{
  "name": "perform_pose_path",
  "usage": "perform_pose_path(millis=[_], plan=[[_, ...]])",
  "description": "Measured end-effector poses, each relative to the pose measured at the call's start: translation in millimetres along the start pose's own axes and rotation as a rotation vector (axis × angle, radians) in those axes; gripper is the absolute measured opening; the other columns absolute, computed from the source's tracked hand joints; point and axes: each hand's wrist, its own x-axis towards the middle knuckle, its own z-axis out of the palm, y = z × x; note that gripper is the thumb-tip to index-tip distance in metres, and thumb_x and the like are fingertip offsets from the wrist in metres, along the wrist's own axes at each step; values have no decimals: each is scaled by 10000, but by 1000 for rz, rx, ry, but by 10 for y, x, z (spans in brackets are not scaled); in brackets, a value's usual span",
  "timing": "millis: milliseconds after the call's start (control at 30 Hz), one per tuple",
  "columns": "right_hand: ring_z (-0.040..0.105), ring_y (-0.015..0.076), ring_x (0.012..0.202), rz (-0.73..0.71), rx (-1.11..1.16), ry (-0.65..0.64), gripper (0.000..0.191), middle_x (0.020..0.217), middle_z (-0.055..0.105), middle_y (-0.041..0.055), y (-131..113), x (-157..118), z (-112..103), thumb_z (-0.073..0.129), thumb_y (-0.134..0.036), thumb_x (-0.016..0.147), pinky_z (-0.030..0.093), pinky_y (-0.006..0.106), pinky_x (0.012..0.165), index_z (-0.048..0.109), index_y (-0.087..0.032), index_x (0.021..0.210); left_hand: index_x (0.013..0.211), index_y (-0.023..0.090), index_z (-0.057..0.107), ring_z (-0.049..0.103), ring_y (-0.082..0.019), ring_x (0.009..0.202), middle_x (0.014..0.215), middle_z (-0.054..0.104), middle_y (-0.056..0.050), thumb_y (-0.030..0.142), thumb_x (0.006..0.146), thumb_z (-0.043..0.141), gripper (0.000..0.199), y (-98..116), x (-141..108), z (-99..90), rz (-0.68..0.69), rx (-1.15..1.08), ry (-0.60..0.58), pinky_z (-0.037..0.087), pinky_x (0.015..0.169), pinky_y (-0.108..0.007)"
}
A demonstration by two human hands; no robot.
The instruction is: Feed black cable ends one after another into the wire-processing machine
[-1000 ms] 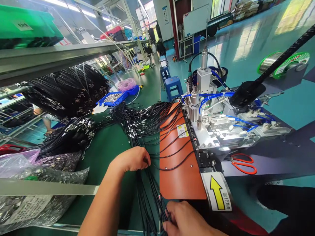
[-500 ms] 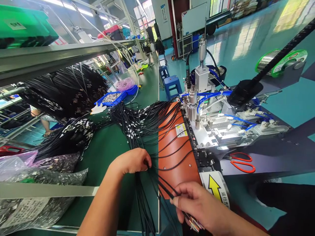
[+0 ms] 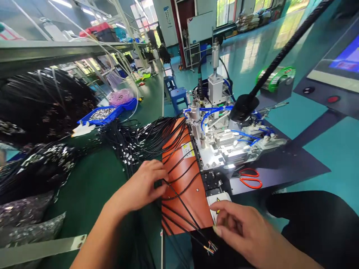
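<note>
My left hand [image 3: 148,182] is closed around black cables [image 3: 182,203] over the left edge of the orange curved plate [image 3: 193,198]. Those cables slant down to the right and end in bare colored wires [image 3: 210,247]. At the plate's lower right, my right hand [image 3: 232,226] is partly curled with a gap between thumb and fingers; nothing shows in it. More cables [image 3: 174,140] cross the plate toward the metal machine [image 3: 221,145]. A cable bundle with white connectors [image 3: 129,153] lies left of the plate.
Red-handled scissors [image 3: 251,178] lie on the machine's dark base. Blue trays [image 3: 102,115] of small metal parts and a white glove [image 3: 83,129] are on the green table [image 3: 95,179]. A black flexible arm [image 3: 277,56] hangs over the machine. A blue stool [image 3: 178,98] stands behind.
The view has turned right. My right hand has let go of the cables, whose bare ends now lie to its left. My left hand has changed its pose and holds cables at its fingers.
</note>
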Motion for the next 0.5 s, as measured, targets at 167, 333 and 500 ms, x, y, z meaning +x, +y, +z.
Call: perform_pose_path(millis=[167,333,500], plan=[[531,127,652,7,42,150,183,702,590,-28,-52,2,-104,563,-366,943,409,218,580,692,-237,947,987,189,626,581,-174,873,953,625,-29,141,979,456,177,598,302,222,239,-149,-125,429,767,-284],[489,120,511,111,183,260,459,596,563,-25,83,-30,-308,437,-588,971,407,241,502,674,-197,1002,962,183,619,585,-164,728,858,625,-21,195,963,517,103,916,509,568,234,-230,-76,414,616,-265],[584,143,589,103,207,499,485,834,707,61,167,-5,-427,523,-583,934,482,258,525,636,-184,1184,1053,206,646,623,-180,824,887,665,-44,240,1011,439,214,880,599,942,25,-447,162,481,738,-282]])
